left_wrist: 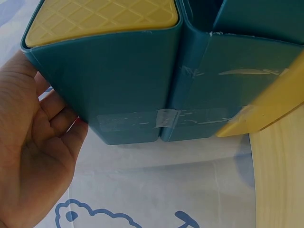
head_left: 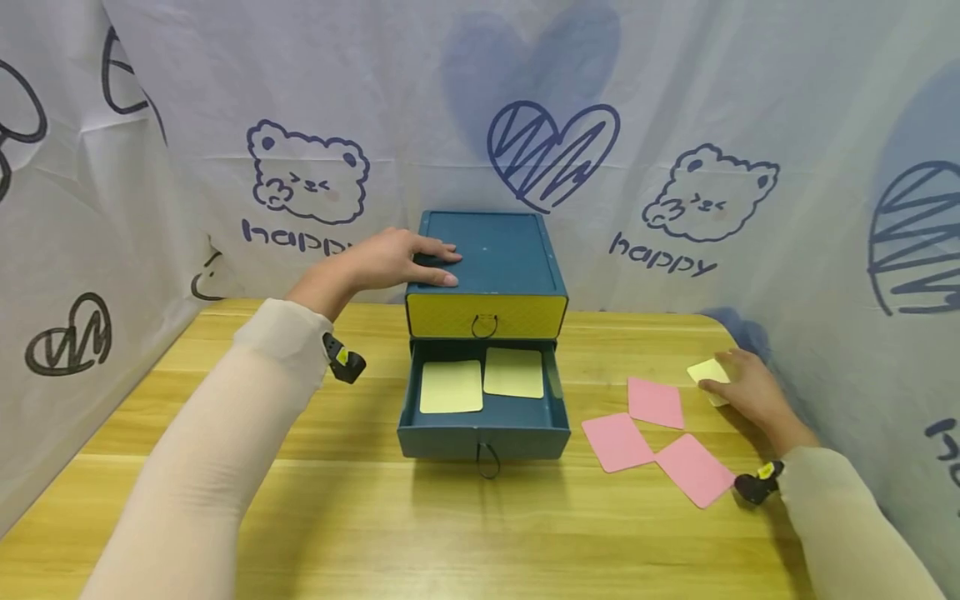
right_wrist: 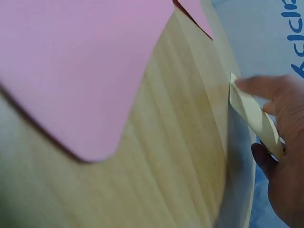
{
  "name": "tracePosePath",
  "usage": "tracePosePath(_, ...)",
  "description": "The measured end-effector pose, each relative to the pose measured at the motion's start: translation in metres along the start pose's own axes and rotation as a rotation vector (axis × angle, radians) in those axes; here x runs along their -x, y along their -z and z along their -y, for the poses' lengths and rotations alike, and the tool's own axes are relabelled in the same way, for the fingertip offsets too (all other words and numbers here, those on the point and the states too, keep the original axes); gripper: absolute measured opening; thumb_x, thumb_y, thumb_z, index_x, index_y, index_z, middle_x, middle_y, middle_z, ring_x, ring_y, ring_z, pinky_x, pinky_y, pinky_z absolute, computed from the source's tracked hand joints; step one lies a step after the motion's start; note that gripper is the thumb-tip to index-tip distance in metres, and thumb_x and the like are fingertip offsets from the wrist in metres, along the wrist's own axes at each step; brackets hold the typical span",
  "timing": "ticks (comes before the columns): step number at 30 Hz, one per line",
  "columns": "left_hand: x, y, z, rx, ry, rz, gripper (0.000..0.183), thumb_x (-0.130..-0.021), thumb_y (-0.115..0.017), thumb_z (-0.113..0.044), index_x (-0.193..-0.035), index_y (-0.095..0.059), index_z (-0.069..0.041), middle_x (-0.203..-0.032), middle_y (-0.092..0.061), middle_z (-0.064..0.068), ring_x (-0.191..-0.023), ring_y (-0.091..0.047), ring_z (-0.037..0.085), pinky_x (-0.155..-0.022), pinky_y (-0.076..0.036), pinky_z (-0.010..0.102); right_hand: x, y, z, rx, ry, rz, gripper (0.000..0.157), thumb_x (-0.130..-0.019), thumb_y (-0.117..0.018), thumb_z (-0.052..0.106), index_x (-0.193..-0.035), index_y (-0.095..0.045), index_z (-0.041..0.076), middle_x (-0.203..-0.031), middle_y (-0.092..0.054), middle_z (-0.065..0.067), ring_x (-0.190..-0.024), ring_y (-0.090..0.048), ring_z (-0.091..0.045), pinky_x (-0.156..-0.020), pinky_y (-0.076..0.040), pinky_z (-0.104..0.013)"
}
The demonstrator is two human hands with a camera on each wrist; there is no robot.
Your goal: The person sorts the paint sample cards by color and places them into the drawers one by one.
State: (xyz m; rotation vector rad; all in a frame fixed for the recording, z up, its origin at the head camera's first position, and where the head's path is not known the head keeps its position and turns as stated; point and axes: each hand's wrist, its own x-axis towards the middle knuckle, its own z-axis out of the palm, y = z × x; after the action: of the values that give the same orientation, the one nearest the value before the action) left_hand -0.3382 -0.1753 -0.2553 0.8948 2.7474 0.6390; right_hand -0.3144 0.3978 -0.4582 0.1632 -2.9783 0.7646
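Note:
My left hand [head_left: 393,258] rests on the top of a small blue drawer cabinet [head_left: 495,242], fingers laid over its left part. In the left wrist view, that hand [left_wrist: 42,137] touches the blue casing. My right hand [head_left: 753,392] pinches a pale yellow paper card [head_left: 708,372] at the table's right side. The right wrist view shows the card [right_wrist: 256,118] bent, between thumb and fingers. The lower drawer [head_left: 442,442] is pulled out and holds a left yellow card [head_left: 452,387] and a right yellow card [head_left: 513,372]. The upper yellow-fronted drawer [head_left: 442,315] is closed.
Three pink cards lie on the wooden table [head_left: 337,517] right of the cabinet: a back one [head_left: 656,403], a left one [head_left: 617,442] and a front one [head_left: 695,470]. A white cloth [head_left: 435,92] with printed bears and hearts hangs behind and at both sides.

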Motion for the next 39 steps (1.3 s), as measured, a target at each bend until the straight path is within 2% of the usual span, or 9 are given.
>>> tracePosePath(5,0.000,-0.002,0.000,0.003,0.002,0.000,0.064,-0.090,-0.062,-0.058,-0.143,-0.053,-0.024,-0.152,-0.040,-0.006,-0.144,-0.027,0.025,-0.114,-0.027,0.049,0.003,0.001,0.005,0.004,-0.052,0.053,0.100,-0.081,-0.077,0.048,-0.144,-0.032,-0.016,-0.143,-0.018,-0.046,-0.130,-0.019,-0.062,-0.102,-0.021,-0.072)
tracePosePath(10,-0.001,-0.003,0.002,-0.003,0.005,0.004,0.065,-0.089,-0.061,-0.060,-0.143,-0.053,-0.025,-0.152,-0.040,-0.007,-0.144,-0.026,0.024,-0.114,-0.026,0.048,0.010,0.001,0.007,-0.029,-0.041,0.038,0.099,-0.080,-0.081,0.037,-0.147,-0.027,-0.012,-0.137,-0.016,-0.045,-0.124,-0.023,-0.062,-0.097,-0.026,-0.071)
tracePosePath(15,0.000,-0.002,0.002,0.009,0.005,0.005,0.066,-0.089,-0.062,-0.059,-0.143,-0.053,-0.024,-0.153,-0.039,-0.005,-0.145,-0.025,0.024,-0.114,-0.026,0.049,0.015,0.009,0.018,-0.061,0.026,0.043,0.095,-0.083,-0.078,0.031,-0.148,-0.024,-0.012,-0.141,-0.020,-0.044,-0.128,-0.023,-0.059,-0.101,-0.024,-0.071)
tracePosePath(18,0.001,-0.001,0.001,0.012,0.008,0.005,0.065,-0.089,-0.062,-0.058,-0.143,-0.053,-0.024,-0.153,-0.039,-0.005,-0.145,-0.025,0.024,-0.115,-0.026,0.049,0.020,0.015,0.032,-0.082,0.031,0.072,0.098,-0.084,-0.077,0.036,-0.149,-0.021,-0.011,-0.143,-0.026,-0.042,-0.127,-0.031,-0.056,-0.101,-0.028,-0.068)
tracePosePath(21,0.001,-0.001,0.001,0.008,0.005,0.006,0.064,-0.090,-0.062,-0.057,-0.143,-0.053,-0.023,-0.153,-0.039,-0.005,-0.145,-0.025,0.025,-0.115,-0.025,0.049,0.026,0.020,0.046,-0.089,0.047,0.070,0.096,-0.084,-0.078,0.039,-0.148,-0.024,-0.007,-0.142,-0.034,-0.037,-0.123,-0.039,-0.052,-0.098,-0.033,-0.063)
tracePosePath(27,0.000,0.000,0.001,0.018,0.007,0.005,0.064,-0.090,-0.062,-0.057,-0.143,-0.053,-0.023,-0.152,-0.040,-0.005,-0.145,-0.025,0.024,-0.114,-0.026,0.049,0.032,0.030,0.079,-0.085,0.187,0.037,0.085,-0.083,-0.079,0.036,-0.146,-0.036,-0.001,-0.146,-0.036,-0.028,-0.129,-0.036,-0.050,-0.099,-0.032,-0.067)
tracePosePath(34,-0.001,0.000,0.002,0.015,0.012,0.006,0.064,-0.090,-0.061,-0.057,-0.144,-0.052,-0.024,-0.153,-0.039,-0.004,-0.145,-0.025,0.024,-0.115,-0.026,0.049,0.043,0.038,0.131,-0.095,0.294,0.051,0.081,-0.081,-0.082,0.036,-0.145,-0.043,0.005,-0.147,-0.039,-0.021,-0.134,-0.034,-0.043,-0.103,-0.031,-0.062)
tracePosePath(39,-0.001,0.000,0.003,0.012,0.010,0.009,0.064,-0.091,-0.061,-0.057,-0.145,-0.051,-0.023,-0.153,-0.038,-0.004,-0.145,-0.024,0.025,-0.115,-0.025,0.049,0.051,0.037,0.163,-0.111,0.420,0.040,0.076,-0.079,-0.084,0.031,-0.143,-0.048,0.013,-0.149,-0.041,-0.012,-0.136,-0.035,-0.036,-0.104,-0.032,-0.059)
